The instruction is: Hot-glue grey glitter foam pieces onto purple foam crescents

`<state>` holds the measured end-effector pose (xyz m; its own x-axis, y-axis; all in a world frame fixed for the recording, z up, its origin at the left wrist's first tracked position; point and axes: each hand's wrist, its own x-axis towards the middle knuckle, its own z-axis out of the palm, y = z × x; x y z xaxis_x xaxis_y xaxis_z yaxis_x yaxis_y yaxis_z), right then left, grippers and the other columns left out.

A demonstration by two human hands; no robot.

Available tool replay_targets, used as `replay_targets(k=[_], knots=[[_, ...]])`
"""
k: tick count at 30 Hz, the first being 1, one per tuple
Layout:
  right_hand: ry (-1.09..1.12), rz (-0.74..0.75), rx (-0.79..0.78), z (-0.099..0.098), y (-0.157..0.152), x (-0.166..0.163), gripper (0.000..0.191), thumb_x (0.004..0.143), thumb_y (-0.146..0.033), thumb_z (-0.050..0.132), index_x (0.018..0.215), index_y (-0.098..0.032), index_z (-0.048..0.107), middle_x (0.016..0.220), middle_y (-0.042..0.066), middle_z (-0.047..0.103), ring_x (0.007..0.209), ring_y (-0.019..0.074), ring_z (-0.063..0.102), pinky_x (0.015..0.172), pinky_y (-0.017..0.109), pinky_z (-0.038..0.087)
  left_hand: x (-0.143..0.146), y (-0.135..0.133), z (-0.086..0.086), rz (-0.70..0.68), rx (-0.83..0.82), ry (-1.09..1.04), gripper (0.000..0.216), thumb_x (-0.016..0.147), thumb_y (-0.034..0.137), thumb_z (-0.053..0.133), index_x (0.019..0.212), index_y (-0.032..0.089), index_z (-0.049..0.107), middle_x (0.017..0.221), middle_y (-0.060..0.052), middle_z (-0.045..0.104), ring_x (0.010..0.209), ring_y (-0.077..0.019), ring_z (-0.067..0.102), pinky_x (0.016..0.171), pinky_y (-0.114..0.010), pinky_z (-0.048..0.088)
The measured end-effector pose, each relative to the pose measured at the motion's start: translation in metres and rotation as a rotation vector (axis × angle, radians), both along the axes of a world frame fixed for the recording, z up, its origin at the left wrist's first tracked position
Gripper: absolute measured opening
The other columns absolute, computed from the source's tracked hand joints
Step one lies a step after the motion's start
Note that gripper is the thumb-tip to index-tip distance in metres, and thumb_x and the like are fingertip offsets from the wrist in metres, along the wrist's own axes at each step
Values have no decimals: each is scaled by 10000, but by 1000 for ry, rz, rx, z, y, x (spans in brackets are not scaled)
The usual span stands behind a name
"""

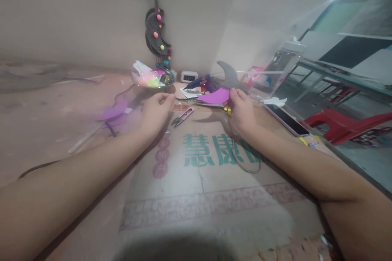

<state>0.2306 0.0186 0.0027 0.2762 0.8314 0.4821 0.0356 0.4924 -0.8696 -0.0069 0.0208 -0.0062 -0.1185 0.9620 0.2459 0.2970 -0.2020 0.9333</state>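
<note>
Right hand (241, 111), centre-right of the frame: fingers closed on the near edge of a purple cut-out sheet (216, 96), held just above the cardboard mat (214, 187). Left hand (155, 110), centre-left: fingers loosely curled; whether they pinch anything cannot be told. Pink thread snips (183, 116) lie on the mat between the hands. A blue glue gun (200, 83) lies just behind the sheet. A phone (286, 120) lies at centre right.

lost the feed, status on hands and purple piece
Right hand pinching purple piece. Left hand curled beside snips, contents unclear. Glue gun just behind.
</note>
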Motion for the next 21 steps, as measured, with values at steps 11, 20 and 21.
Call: replay_targets(k=[11, 20, 21], knots=[[-262, 153, -83, 1, -15, -8, 335, 847, -469, 576, 662, -193, 530, 614, -22, 516, 604, 113, 483, 617, 245, 394, 6, -1, -4, -198, 87, 124, 291, 834, 426, 487, 783, 205, 670, 727, -2, 667, 680, -165, 585, 608, -248, 403], [-487, 211, -126, -1, -27, -23, 386, 830, -557, 535, 687, -200, 497, 655, -17, 484, 640, 132, 454, 630, 262, 371, 8, -3, -3, -225, 85, 57, 218, 772, 402, 625, 754, 196, 694, 752, -16, 708, 697, -173, 611, 643, -253, 423], [-495, 215, -125, -1, -28, -23, 382, 833, -551, 532, 688, -200, 497, 651, -17, 482, 639, 132, 454, 627, 261, 368, 8, -3, -2, -220, 95, 74, 237, 789, 410, 603, 745, 196, 695, 745, -16, 706, 702, -176, 611, 644, -253, 421]])
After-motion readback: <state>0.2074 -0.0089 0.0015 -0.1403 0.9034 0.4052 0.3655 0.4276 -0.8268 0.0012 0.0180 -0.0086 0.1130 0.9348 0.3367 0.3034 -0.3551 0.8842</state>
